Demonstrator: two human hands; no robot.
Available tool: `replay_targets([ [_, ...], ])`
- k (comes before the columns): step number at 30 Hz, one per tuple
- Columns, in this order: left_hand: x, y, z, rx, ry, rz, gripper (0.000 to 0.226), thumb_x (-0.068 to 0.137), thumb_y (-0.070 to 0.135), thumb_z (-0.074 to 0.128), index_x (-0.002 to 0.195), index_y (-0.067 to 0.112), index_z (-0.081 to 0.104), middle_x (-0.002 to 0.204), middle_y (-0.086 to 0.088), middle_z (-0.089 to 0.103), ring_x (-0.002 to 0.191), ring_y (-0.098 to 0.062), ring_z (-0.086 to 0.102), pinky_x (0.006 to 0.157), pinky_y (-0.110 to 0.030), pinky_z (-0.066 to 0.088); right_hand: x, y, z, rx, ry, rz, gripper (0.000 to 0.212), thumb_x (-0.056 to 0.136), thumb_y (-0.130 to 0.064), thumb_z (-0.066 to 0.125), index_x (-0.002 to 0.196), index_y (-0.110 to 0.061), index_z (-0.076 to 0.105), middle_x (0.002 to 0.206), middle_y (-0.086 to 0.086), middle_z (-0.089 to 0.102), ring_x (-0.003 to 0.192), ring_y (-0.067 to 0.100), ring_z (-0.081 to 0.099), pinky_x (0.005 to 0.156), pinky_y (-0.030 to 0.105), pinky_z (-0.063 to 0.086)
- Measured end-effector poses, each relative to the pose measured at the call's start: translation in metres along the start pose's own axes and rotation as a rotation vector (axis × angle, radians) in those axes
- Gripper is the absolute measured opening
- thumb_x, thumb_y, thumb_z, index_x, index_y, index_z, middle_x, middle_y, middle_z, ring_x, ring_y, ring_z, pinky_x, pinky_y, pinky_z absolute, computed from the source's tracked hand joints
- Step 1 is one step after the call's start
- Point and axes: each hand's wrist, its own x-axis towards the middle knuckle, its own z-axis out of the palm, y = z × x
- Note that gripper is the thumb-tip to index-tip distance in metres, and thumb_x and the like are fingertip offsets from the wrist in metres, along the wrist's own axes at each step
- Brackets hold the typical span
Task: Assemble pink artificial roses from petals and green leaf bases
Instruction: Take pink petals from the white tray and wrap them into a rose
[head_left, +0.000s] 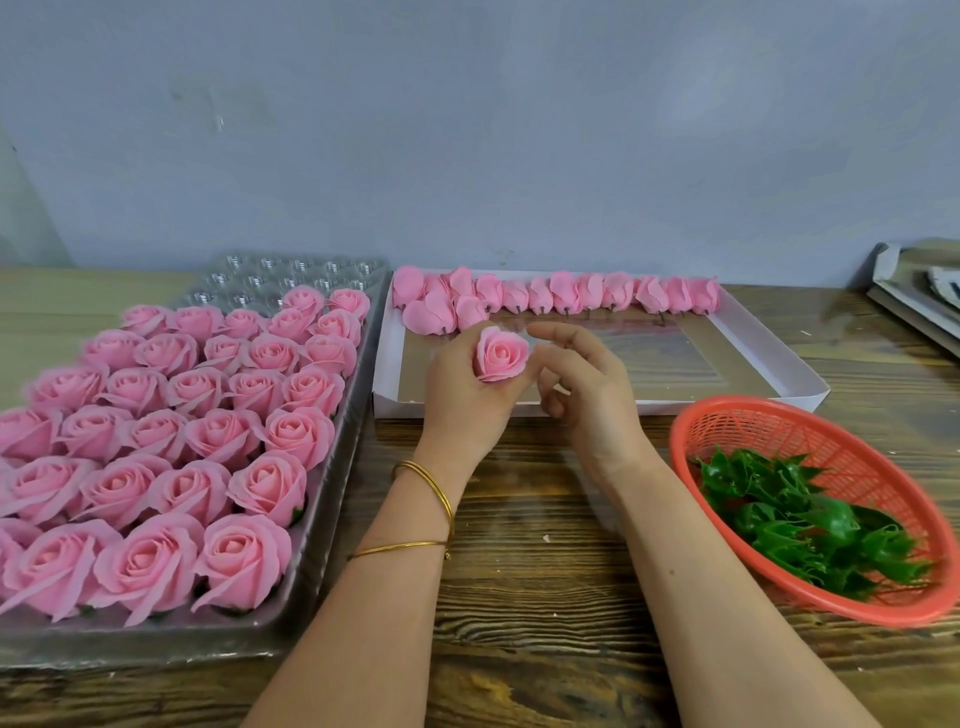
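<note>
One pink rose (501, 356) gripped by left hand (467, 402), right hand (589, 397) relaxed alongside

We see one pink rose (501, 356) at centre. At nine o'clock, pink roses (171, 441) fill a clear greyish tray (249, 283). At four o'clock, glossy dark green leaf bases (800, 525) lie in an orange-red lattice basket (727, 402). Our table (545, 597) shows brown wood grain.
</note>
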Motion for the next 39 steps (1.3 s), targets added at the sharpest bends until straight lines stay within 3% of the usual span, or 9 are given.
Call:
replay_targets([
  [4, -0.0018, -0.0011, 0.0024, 0.002, -0.017, -0.02, 0.026, 0.077, 0.011, 0.079, 0.075, 0.028, 0.059, 0.066, 0.01, 0.06, 0.063, -0.001, 0.058, 0.053, -0.012, 0.043, -0.0029, -0.0001, 0.0036, -0.086, -0.028, -0.02, 0.037, 0.073, -0.041, 0.07, 0.104, -0.021, 0.069, 0.091, 0.0, 0.062, 0.068, 0.003, 0.055, 0.055, 0.013, 0.042],
  [10, -0.0027, 0.0, 0.0023, 0.038, -0.066, -0.023, 0.033, 0.08, 0.007, 0.074, 0.073, 0.034, 0.056, 0.067, 0.014, 0.059, 0.066, 0.009, 0.057, 0.052, -0.005, 0.041, -0.0059, -0.0005, 0.0024, -0.116, -0.051, 0.004, 0.043, 0.076, -0.03, 0.079, 0.115, -0.018, 0.066, 0.115, 0.013, 0.064, 0.091, 0.016, 0.064, 0.064, 0.014, 0.048],
  [14, -0.0033, 0.0006, 0.0021, 0.038, -0.084, -0.025, 0.03, 0.082, 0.016, 0.075, 0.07, 0.036, 0.056, 0.061, 0.017, 0.061, 0.065, 0.011, 0.057, 0.054, -0.005, 0.04, -0.0068, 0.0006, 0.0023, -0.125, -0.08, 0.006, 0.038, 0.081, -0.024, 0.079, 0.116, -0.016, 0.065, 0.11, 0.005, 0.069, 0.101, 0.019, 0.068, 0.077, 0.024, 0.056],
  [19, -0.0019, -0.0021, 0.0021, -0.058, -0.017, -0.059, 0.028, 0.085, 0.022, 0.073, 0.063, 0.027, 0.055, 0.055, 0.015, 0.057, 0.055, -0.001, 0.052, 0.053, -0.015, 0.042, -0.0032, 0.0016, 0.0025, 0.024, -0.036, 0.045, 0.027, 0.09, -0.027, 0.063, 0.105, -0.004, 0.067, 0.072, -0.003, 0.061, 0.059, 0.008, 0.052, 0.054, 0.023, 0.037],
  [23, -0.0016, -0.0004, -0.0004, -0.152, 0.034, -0.105, 0.027, 0.084, 0.03, 0.074, 0.067, 0.015, 0.059, 0.062, 0.005, 0.06, 0.063, -0.013, 0.059, 0.06, -0.027, 0.05, -0.0021, 0.0028, 0.0026, 0.078, -0.039, 0.057, 0.028, 0.079, 0.0, 0.053, 0.105, 0.004, 0.062, 0.088, 0.011, 0.063, 0.063, 0.016, 0.051, 0.056, 0.029, 0.036],
  [26, -0.0019, 0.001, -0.0005, -0.257, 0.035, -0.182, 0.022, 0.081, 0.024, 0.077, 0.073, 0.007, 0.064, 0.066, 0.001, 0.065, 0.066, -0.012, 0.064, 0.058, -0.025, 0.054, -0.005, 0.0038, 0.0011, -0.026, -0.106, 0.016, 0.045, 0.065, 0.006, 0.058, 0.109, 0.0, 0.062, 0.094, 0.017, 0.064, 0.076, 0.024, 0.058, 0.07, 0.034, 0.05],
  [33, -0.0002, -0.0029, 0.0009, -0.353, 0.016, -0.234, 0.011, 0.077, 0.017, 0.079, 0.08, 0.011, 0.07, 0.075, -0.007, 0.069, 0.075, -0.017, 0.068, 0.07, -0.035, 0.057, -0.0072, 0.0035, 0.0042, -0.064, -0.173, 0.002, 0.059, 0.072, 0.019, 0.071, 0.124, -0.005, 0.057, 0.109, 0.027, 0.066, 0.084, 0.032, 0.06, 0.094, 0.051, 0.054],
  [36, -0.0009, -0.0024, 0.0023, -0.328, -0.001, -0.215, 0.009, 0.072, 0.022, 0.078, 0.075, 0.02, 0.069, 0.071, -0.002, 0.071, 0.071, -0.014, 0.069, 0.066, -0.028, 0.058, -0.0081, 0.0035, 0.0057, -0.099, -0.158, -0.015, 0.063, 0.072, 0.016, 0.073, 0.127, -0.009, 0.055, 0.113, 0.018, 0.067, 0.095, 0.04, 0.066, 0.093, 0.052, 0.054],
  [39, -0.0006, -0.0045, 0.0023, -0.297, -0.023, -0.232, 0.022, 0.067, 0.028, 0.077, 0.081, 0.012, 0.071, 0.077, -0.004, 0.073, 0.074, -0.015, 0.071, 0.064, -0.024, 0.055, -0.0078, 0.003, 0.0051, -0.119, -0.165, -0.03, 0.062, 0.072, 0.013, 0.076, 0.125, -0.012, 0.056, 0.105, 0.002, 0.072, 0.097, 0.023, 0.071, 0.09, 0.042, 0.058],
])
